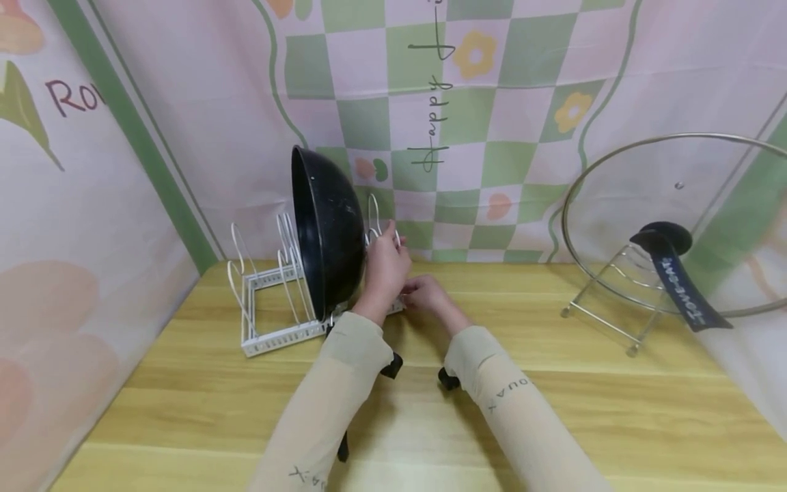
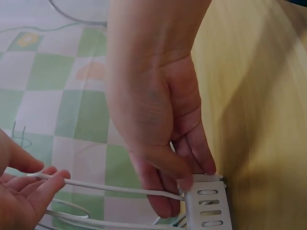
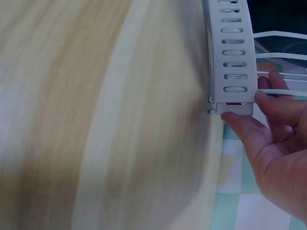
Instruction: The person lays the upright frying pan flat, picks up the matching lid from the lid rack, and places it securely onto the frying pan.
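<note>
A white wire pot rack stands at the back of the wooden table, and a black wok sits upright on its edge between the dividers. My left hand reaches up at the rack's right end and pinches a white wire divider. In the left wrist view that hand shows at the bottom left, with the wire running between its fingers. My right hand is lower, at the end of the slotted rail. Its thumb and fingers grip the rail's end.
A large glass lid with a black handle leans in a metal stand at the right. Patterned cloth walls close in the back and both sides. Bare wooden tabletop lies in front of the rack.
</note>
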Action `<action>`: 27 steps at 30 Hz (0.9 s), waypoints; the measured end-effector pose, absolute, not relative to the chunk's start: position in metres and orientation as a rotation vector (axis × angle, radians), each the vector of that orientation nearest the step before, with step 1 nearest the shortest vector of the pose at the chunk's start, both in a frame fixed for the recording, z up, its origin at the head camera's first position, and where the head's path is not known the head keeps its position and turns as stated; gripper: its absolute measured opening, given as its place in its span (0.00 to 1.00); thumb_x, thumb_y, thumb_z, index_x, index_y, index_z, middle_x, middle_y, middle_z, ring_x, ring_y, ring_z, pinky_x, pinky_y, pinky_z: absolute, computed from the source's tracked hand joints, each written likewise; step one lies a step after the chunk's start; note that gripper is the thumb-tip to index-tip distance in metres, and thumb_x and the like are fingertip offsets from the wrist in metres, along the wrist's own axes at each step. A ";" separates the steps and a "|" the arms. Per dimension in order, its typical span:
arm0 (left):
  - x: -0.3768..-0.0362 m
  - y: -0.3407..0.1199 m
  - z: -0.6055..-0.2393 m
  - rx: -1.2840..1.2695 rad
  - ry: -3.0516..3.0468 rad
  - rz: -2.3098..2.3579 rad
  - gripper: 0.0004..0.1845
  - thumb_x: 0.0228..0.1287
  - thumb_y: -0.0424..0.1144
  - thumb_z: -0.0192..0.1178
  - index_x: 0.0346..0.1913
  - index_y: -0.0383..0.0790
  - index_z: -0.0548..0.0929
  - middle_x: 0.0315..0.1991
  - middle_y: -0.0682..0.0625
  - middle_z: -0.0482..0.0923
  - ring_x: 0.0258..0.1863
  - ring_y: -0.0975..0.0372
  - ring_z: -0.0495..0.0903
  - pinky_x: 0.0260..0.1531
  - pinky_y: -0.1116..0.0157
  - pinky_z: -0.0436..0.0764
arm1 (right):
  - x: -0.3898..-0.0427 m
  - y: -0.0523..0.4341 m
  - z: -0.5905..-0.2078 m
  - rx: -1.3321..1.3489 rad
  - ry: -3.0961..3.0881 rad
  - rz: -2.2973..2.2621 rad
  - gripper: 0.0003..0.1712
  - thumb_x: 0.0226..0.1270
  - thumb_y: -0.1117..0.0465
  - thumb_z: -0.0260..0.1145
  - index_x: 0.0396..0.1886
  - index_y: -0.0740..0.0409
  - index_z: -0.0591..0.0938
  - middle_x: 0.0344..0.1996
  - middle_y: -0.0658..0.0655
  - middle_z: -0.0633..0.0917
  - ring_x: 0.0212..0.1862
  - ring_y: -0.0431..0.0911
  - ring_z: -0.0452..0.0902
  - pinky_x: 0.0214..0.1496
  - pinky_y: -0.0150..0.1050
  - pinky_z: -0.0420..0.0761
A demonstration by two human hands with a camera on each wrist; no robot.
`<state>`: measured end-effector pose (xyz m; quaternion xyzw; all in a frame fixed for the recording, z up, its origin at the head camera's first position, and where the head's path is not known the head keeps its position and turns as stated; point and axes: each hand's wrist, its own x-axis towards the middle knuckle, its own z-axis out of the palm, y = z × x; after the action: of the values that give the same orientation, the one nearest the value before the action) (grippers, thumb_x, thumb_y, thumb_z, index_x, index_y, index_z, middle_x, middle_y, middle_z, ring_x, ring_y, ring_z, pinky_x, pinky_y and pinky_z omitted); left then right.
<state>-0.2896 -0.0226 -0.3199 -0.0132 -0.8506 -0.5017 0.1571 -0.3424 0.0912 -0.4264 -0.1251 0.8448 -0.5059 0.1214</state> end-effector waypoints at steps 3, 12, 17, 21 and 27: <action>-0.287 -0.022 -0.319 -0.049 -2.442 -1.477 0.34 0.70 0.23 0.54 0.78 0.32 0.60 0.55 0.42 0.84 0.54 0.52 0.83 0.44 0.61 0.83 | -0.328 0.091 -0.409 -0.426 2.562 -1.388 0.11 0.64 0.73 0.65 0.44 0.74 0.86 0.35 0.63 0.89 0.34 0.48 0.80 0.36 0.35 0.80; -0.280 -0.022 -0.316 -0.028 -2.472 -1.610 0.41 0.69 0.27 0.57 0.81 0.36 0.52 0.67 0.40 0.76 0.35 0.58 0.77 0.30 0.67 0.73 | -0.318 0.092 -0.398 -0.510 2.578 -1.307 0.14 0.66 0.67 0.68 0.48 0.72 0.86 0.41 0.63 0.89 0.41 0.52 0.81 0.44 0.40 0.80; -0.275 -0.022 -0.313 -0.016 -2.522 -1.635 0.46 0.69 0.31 0.60 0.82 0.38 0.46 0.68 0.34 0.72 0.34 0.54 0.75 0.40 0.60 0.77 | -0.313 0.094 -0.392 -0.511 2.559 -1.302 0.16 0.66 0.67 0.69 0.52 0.71 0.85 0.50 0.65 0.87 0.51 0.54 0.82 0.54 0.44 0.81; -0.270 -0.018 -0.312 0.005 -2.563 -1.672 0.51 0.69 0.35 0.63 0.83 0.41 0.38 0.77 0.37 0.59 0.57 0.47 0.77 0.61 0.54 0.74 | -0.307 0.100 -0.384 -0.484 2.543 -1.333 0.18 0.67 0.66 0.70 0.53 0.71 0.83 0.49 0.65 0.87 0.47 0.52 0.81 0.48 0.42 0.81; -0.264 -0.011 -0.310 0.027 -2.552 -1.768 0.54 0.69 0.34 0.64 0.82 0.42 0.34 0.76 0.35 0.59 0.58 0.45 0.76 0.63 0.53 0.73 | -0.298 0.109 -0.376 -0.521 2.502 -1.398 0.22 0.67 0.67 0.68 0.58 0.73 0.79 0.50 0.68 0.85 0.50 0.55 0.81 0.52 0.46 0.83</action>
<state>-0.2640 -0.0108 -0.3101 0.0087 -0.8219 -0.5693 0.0184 -0.2977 0.1088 -0.3759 -0.1777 0.8533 -0.4769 0.1138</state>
